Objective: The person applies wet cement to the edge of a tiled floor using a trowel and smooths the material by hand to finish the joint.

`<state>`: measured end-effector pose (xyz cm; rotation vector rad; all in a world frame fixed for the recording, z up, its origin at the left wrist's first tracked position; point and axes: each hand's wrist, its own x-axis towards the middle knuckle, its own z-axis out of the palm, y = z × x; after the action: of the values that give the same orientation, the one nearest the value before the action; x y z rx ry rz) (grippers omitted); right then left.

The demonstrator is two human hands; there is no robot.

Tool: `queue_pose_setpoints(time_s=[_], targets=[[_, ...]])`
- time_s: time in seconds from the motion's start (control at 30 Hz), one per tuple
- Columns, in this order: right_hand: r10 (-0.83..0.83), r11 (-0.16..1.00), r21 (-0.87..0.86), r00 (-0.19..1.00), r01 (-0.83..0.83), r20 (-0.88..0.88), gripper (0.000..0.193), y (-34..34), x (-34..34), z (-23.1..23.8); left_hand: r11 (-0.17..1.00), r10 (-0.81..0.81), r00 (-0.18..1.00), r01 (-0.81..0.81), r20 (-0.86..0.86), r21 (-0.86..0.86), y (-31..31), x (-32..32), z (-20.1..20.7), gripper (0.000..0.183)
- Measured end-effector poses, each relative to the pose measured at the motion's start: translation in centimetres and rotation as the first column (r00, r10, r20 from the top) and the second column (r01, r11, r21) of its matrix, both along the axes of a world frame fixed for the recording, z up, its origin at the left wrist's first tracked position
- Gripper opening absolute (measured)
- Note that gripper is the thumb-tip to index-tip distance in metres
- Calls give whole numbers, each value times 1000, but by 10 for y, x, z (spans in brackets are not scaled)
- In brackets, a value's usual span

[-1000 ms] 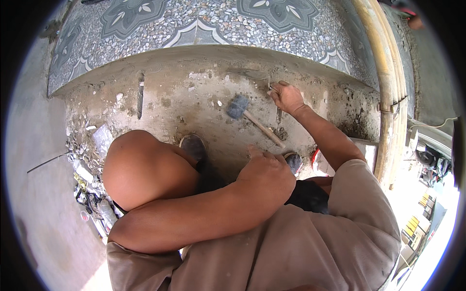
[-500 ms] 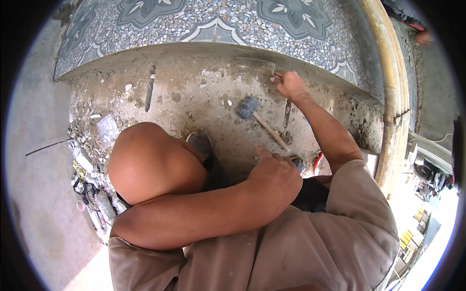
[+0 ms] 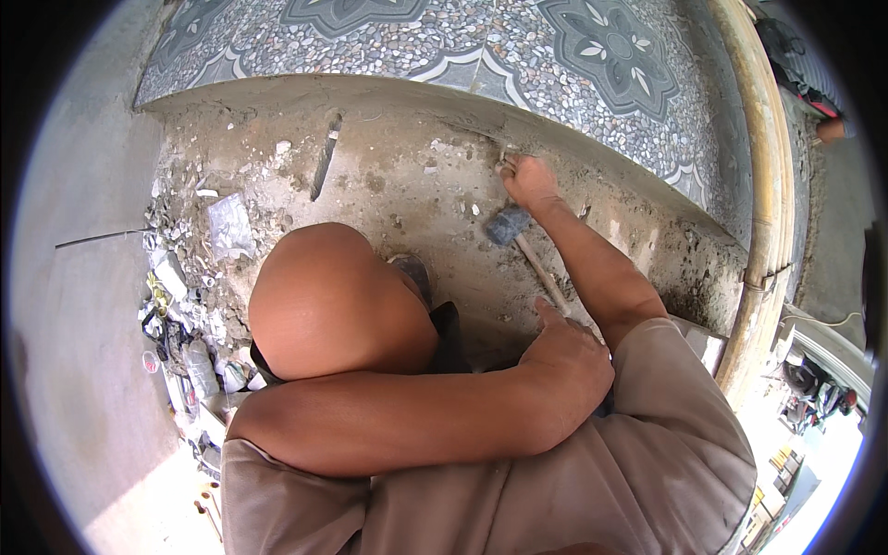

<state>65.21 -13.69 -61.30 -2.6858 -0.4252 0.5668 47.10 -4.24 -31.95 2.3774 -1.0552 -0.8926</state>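
My right hand point(image 3: 533, 181) is closed on the handle of a trowel point(image 3: 483, 137). Its thin blade lies against the foot of the plastered step edge, seen nearly edge-on. My left forearm crosses my lap, and my left hand point(image 3: 569, 370) hangs loose in front of me, index finger stretched out and the other fingers partly hidden. Just beyond that fingertip, a rubber mallet point(image 3: 508, 225) with a dark grey head and wooden handle lies on the rough ground. My left hand appears empty.
A step topped with patterned pebble tiles point(image 3: 388, 69) curves along the far side. A narrow dark metal strip point(image 3: 325, 165) lies on the dirt. Litter and rubble point(image 3: 176, 296) pile up at left, beside a thin rod point(image 3: 102, 238). Bamboo poles point(image 3: 764, 185) stand at right.
My right hand has drawn the trowel leftward along the step's foot, and its blade now shows more edge-on. The view has shifted left. My left hand stays across my lap.
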Motion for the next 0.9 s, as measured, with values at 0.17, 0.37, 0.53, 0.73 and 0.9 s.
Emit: queue_pose_setpoints(time_s=[0.17,0.37,0.53,0.73,0.9], targets=[[-59,994,87,998,62,-30,42,32,19,52,1000,-24,993,25,-117,6,20,4,5,31],[163,932,295,971,-209,172,35,80,-17,39,999,-40,977,41,-209,4,21,9,8,30],[113,991,74,994,-112,-8,34,152,5,6,971,-121,925,185,-359,149,-4,14,-8,48],[-55,977,205,998,58,-17,41,172,-5,33,940,-126,874,257,-469,226,0,17,-18,66],[-129,949,286,991,129,-21,37,156,-15,28,958,-157,869,250,-470,142,13,18,-9,64]])
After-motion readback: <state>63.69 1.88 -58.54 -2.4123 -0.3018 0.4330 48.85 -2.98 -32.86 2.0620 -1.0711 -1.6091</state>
